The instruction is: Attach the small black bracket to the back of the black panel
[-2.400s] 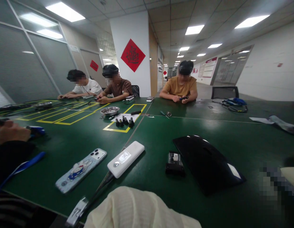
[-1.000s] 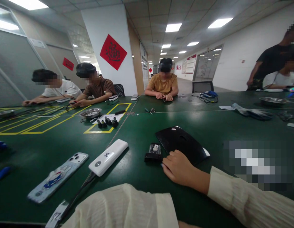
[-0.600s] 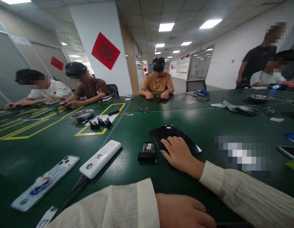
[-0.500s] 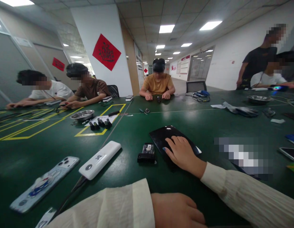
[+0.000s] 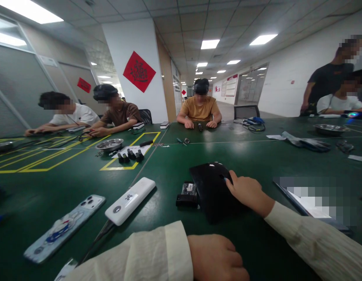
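Observation:
My right hand [image 5: 247,191] grips the right edge of a flat, glossy black panel [image 5: 208,191], thumb on its top face and the other fingers around the edge. The panel looks tilted, with that edge raised. Close by its left side is a small black holder with a clear plastic packet [image 5: 187,195], partly overlapped by the panel. My left hand [image 5: 217,257] rests at the bottom of the view, fingers curled in; its palm is hidden and the frame cuts it off.
Left on the green table lie a white power bank [image 5: 130,201] with a cable and a phone in a cartoon case [image 5: 65,230]. Farther back are a metal bowl [image 5: 109,145], several black cylinders [image 5: 130,156] and gloves [image 5: 305,142]. Several people sit around; one stands at right.
My right hand has gone from lying flat on the black panel to gripping its right edge, and the panel has tilted. The camera view has shifted slightly; my left hand stays low.

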{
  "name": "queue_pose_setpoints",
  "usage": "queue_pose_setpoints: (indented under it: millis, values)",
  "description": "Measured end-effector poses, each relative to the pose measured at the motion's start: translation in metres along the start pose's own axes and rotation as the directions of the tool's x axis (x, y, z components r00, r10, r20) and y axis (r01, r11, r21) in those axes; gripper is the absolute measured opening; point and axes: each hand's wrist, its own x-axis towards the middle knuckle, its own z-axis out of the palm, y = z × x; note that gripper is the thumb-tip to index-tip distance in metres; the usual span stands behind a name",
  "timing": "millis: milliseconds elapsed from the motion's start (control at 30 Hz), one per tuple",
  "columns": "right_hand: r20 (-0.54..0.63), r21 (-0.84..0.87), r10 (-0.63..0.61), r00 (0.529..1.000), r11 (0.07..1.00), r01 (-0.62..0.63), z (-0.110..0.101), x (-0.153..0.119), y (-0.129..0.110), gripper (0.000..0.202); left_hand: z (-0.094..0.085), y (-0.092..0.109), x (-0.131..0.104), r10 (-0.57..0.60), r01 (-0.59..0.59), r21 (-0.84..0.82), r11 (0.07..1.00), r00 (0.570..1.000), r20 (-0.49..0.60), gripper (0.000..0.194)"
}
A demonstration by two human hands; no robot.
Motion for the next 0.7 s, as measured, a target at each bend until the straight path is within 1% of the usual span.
queue_pose_setpoints:
  millis: [67, 167, 200, 267, 300, 333, 367, 400, 467, 533, 600, 667, 700]
  values:
    - [0.003, 0.02, -0.03, 1.0, 0.999, 0.03, 0.0, -0.007, -0.005, 0.049, 0.003, 0.003, -0.001, 0.009, -0.003, -0.08, 0.997, 0.998, 0.066, 0.012]
    - [-0.039, 0.003, -0.01, 0.999, 1.0, 0.01, 0.001, -0.012, -0.011, 0.053, 0.005, 0.004, -0.001, 0.017, -0.005, -0.125, 0.992, 0.995, 0.097, 0.017]
    - [-0.084, -0.011, 0.0, 0.996, 1.0, -0.001, 0.001, -0.013, -0.013, 0.054, 0.005, 0.004, -0.001, 0.01, 0.002, -0.119, 0.993, 0.995, 0.099, 0.02]
    - [-0.222, -0.032, -0.018, 0.975, 0.999, 0.011, -0.001, -0.012, -0.02, 0.054, 0.006, 0.004, -0.001, -0.011, 0.022, -0.112, 0.993, 0.995, 0.1, 0.023]
    - [-0.294, -0.04, -0.059, 0.954, 0.998, 0.05, -0.003, -0.012, -0.024, 0.053, 0.007, 0.003, 0.0, -0.019, 0.031, -0.116, 0.993, 0.994, 0.104, 0.022]
    - [-0.354, -0.047, -0.125, 0.927, 0.992, 0.116, -0.006, -0.011, -0.029, 0.052, 0.008, 0.003, 0.0, -0.019, 0.034, -0.13, 0.991, 0.994, 0.111, 0.022]
    - [-0.392, -0.051, -0.212, 0.895, 0.977, 0.209, -0.009, -0.01, -0.035, 0.05, 0.009, 0.003, 0.001, -0.016, 0.034, -0.152, 0.988, 0.993, 0.12, 0.022]
    - [-0.404, -0.045, -0.31, 0.86, 0.947, 0.319, -0.013, -0.01, -0.041, 0.048, 0.01, 0.002, 0.002, -0.013, 0.036, -0.178, 0.983, 0.991, 0.132, 0.023]
    - [-0.381, 0.009, -0.491, 0.784, 0.846, 0.534, -0.02, -0.009, -0.054, 0.046, 0.01, 0.001, 0.003, -0.026, 0.058, -0.214, 0.975, 0.988, 0.149, 0.027]
    - [-0.34, 0.092, -0.617, 0.71, 0.73, 0.678, -0.025, -0.01, -0.068, 0.047, 0.01, -0.001, 0.004, -0.035, 0.071, -0.231, 0.97, 0.987, 0.156, 0.032]
    - [-0.309, 0.139, -0.686, 0.659, 0.653, 0.744, -0.028, -0.01, -0.081, 0.048, 0.01, -0.002, 0.005, -0.047, 0.084, -0.231, 0.969, 0.986, 0.162, 0.037]
    - [-0.284, 0.137, -0.723, 0.63, 0.62, 0.773, -0.026, -0.011, -0.092, 0.052, 0.012, -0.002, 0.005, -0.075, 0.115, -0.24, 0.964, 0.982, 0.172, 0.038]
    - [-0.271, 0.128, -0.733, 0.624, 0.615, 0.778, -0.025, -0.011, -0.098, 0.054, 0.014, -0.002, 0.004, -0.092, 0.135, -0.249, 0.959, 0.98, 0.177, 0.037]
